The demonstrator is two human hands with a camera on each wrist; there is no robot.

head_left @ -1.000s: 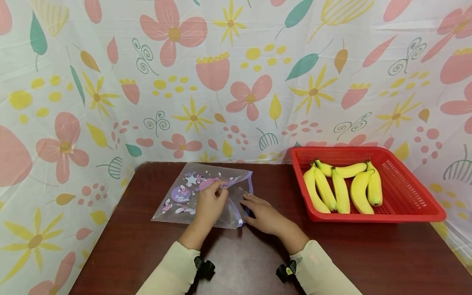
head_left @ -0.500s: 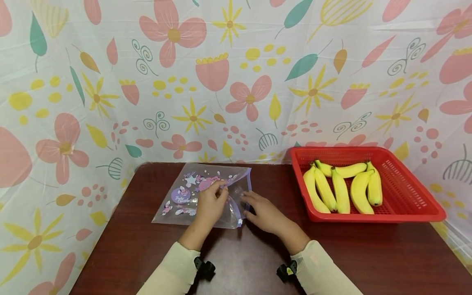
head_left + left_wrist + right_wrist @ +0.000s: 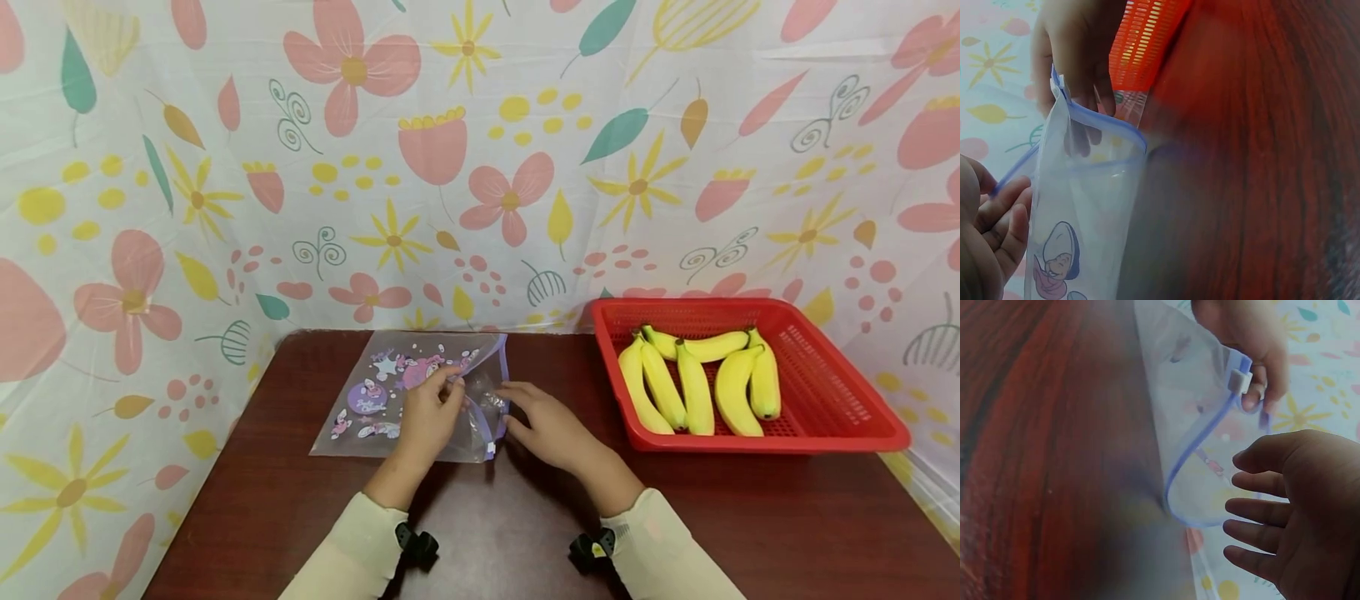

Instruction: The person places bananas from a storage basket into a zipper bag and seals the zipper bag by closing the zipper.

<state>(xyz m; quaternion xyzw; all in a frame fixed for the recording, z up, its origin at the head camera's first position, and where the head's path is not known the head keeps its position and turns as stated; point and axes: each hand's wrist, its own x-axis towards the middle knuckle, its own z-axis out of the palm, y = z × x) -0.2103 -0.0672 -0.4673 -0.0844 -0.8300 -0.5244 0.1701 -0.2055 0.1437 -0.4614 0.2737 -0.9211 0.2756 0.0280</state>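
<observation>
My left hand pinches the top edge of the clear zip bag that lies on the bench, lifting its blue mouth open. My right hand is loose, with straight fingers at the bag's mouth. The red basket of bananas sits well to my right

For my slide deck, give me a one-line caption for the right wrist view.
Left hand pinches the zipper bag rim; right hand fingers reach into its open mouth.
</observation>
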